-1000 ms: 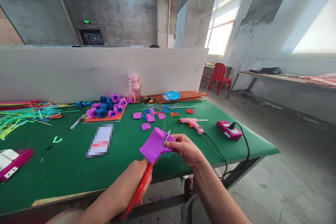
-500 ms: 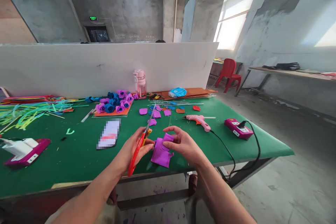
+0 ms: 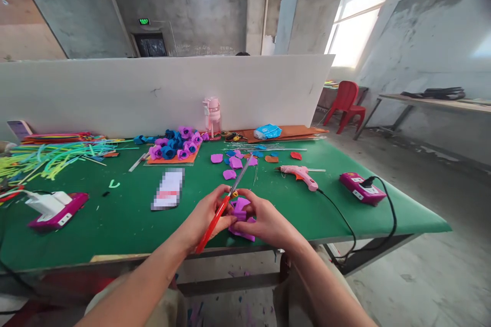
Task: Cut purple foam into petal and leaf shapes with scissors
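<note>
My left hand [image 3: 209,214] is closed around red-handled scissors [image 3: 213,225], whose blades point up and away over the table. Its thumb and fingertips also meet the purple craft sheet [image 3: 240,205] in front of me. My right hand [image 3: 266,218] pinches that sheet between thumb and fingers, close against the left fingertips. The fingers hide part of the sheet, and its lower portion hangs beneath them. Beyond the scissor tips lie several cut purple petals [image 3: 235,162], with blue and orange pieces among them.
A pink glue gun [image 3: 301,173] lies to the right, its cord running towards a magenta power strip [image 3: 362,189]. Finished purple and blue flowers [image 3: 176,144] sit on an orange sheet. Further left are coloured stems [image 3: 72,154] and another power strip [image 3: 72,209]. A pink bottle [image 3: 212,117] stands behind.
My hands have come together over the purple sheet, which is now more folded and covered by fingers. The scissors stay in my left hand. The view has shifted slightly left.
</note>
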`<state>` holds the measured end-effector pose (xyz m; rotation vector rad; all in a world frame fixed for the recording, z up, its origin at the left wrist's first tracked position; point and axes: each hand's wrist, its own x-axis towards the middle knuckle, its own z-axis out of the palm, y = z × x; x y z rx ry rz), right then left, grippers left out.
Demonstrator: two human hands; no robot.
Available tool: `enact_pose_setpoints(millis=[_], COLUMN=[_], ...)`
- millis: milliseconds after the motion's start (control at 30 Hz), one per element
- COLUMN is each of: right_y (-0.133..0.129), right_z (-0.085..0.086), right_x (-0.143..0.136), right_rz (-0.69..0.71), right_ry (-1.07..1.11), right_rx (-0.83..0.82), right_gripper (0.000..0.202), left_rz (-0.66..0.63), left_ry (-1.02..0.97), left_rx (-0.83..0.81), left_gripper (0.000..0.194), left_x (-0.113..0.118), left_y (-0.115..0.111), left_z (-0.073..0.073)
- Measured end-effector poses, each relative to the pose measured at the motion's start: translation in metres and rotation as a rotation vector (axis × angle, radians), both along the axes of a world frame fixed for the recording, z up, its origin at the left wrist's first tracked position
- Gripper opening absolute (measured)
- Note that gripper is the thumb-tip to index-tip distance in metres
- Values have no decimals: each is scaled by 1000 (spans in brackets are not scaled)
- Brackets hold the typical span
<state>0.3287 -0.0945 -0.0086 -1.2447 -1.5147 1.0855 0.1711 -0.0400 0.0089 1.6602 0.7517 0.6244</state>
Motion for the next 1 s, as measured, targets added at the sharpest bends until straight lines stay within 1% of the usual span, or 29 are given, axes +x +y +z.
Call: enact_pose_setpoints(millis=[67, 133, 200, 267, 333, 367, 433, 533, 600, 700, 800, 933, 1000], right_y=[4, 9, 15, 20, 25, 26, 28, 29, 29, 30, 30, 27, 26], right_z=[-2, -5, -7, -9, -11, -12, -14, -18, -21, -24, -23, -16, -14], right_x=[0, 0, -1, -3, -9, -13, -24, -40, -45, -46, -45, -44, -40], right_rz=[-35, -87, -162, -254, -314, -321, -310, -290, -270, -278, -297, -264, -288], right_ry=[59, 188, 369, 563, 745, 820, 903, 907, 920, 998, 1070, 1045, 1040], right_rx=[42, 56, 22, -29, -69, -84, -89, -39, -13, -26, -71, -73, -80], right_gripper=[51, 46, 38, 32, 34, 35, 34, 31, 25, 18, 19, 22, 20], left_rz=[82, 230, 400, 536, 625, 649, 662, 625, 603, 590, 581, 572, 521], left_ry=[-73, -190, -325, -448, -532, -553, -568, -568, -573, -586, -592, -558, -503], left_rx=[-39, -87, -136, -185, -217, -227, -242, -247, -247, -262, -274, -235, -175], left_gripper=[36, 37, 41, 48, 53, 54, 55, 56, 56, 57, 55, 51, 45], left_x=[1, 3, 4, 7, 9, 11, 14, 18, 19, 21, 23, 25, 22], left_y=[0, 1, 4, 7, 10, 10, 9, 5, 2, -1, -4, -6, -4], left_z=[0, -1, -2, -4, -5, -6, -6, -7, -7, -6, -5, -5, -5])
